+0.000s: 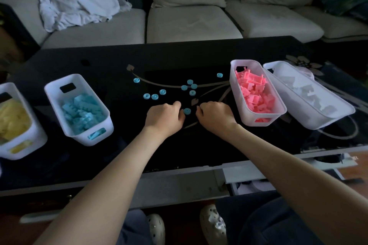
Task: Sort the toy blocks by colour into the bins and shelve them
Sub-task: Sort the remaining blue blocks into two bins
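A single wide-angle head view looks forward and steeply down over the tabletop [99, 61], close above the left hand [163, 117] and right hand [216, 115]. Beyond the hands a sofa [189, 22] fills the top. The dim edges seem bowed by the lens.

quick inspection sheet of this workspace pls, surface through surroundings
surface: black glass table with a pale flower pattern
job's things: ten blue rings loose mid-table; yellow bin and blue bin on the left, pink bin and white bin on the right, all holding blocks
clutter: nothing seen
grippers: left hand and right hand curled, knuckles up, either side of the nearest ring; any hold hidden
cables: nothing seen
surroundings: sofa behind the table, crumpled cloth on it; shoes below
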Demonstrator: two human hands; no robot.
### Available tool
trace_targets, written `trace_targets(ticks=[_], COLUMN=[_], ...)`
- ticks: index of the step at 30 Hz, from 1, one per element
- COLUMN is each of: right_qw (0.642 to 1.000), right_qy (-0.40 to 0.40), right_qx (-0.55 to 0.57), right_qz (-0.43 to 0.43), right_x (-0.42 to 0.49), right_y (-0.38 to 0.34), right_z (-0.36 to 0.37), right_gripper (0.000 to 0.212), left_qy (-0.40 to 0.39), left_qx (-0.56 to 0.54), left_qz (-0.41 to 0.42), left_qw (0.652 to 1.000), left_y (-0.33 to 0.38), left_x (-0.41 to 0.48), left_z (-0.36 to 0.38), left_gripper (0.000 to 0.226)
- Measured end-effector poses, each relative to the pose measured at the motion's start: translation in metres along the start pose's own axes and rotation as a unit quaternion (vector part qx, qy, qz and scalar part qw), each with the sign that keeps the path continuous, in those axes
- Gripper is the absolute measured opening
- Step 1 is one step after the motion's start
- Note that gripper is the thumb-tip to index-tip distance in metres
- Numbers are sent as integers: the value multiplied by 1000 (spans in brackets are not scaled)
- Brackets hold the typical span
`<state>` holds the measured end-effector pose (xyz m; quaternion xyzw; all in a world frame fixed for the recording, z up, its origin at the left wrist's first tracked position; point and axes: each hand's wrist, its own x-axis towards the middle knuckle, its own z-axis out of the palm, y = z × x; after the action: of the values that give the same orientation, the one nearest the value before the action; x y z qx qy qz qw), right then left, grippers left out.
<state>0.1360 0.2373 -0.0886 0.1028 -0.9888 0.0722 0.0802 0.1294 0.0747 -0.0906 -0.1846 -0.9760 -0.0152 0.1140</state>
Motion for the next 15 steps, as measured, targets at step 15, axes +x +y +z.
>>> trace_targets(ticks=[15], right_qw=[951], right_qy=[89], right_qx=[271], right_qz=[120], right_x=[59], right_y=[-50], right_z=[-32], right_gripper=[42], left_qy=[138], left_qx=[-272], left_qz=[-137], left_qw=[942], left_y=[-29], left_x=[11], left_z=[-67], left_gripper=[44])
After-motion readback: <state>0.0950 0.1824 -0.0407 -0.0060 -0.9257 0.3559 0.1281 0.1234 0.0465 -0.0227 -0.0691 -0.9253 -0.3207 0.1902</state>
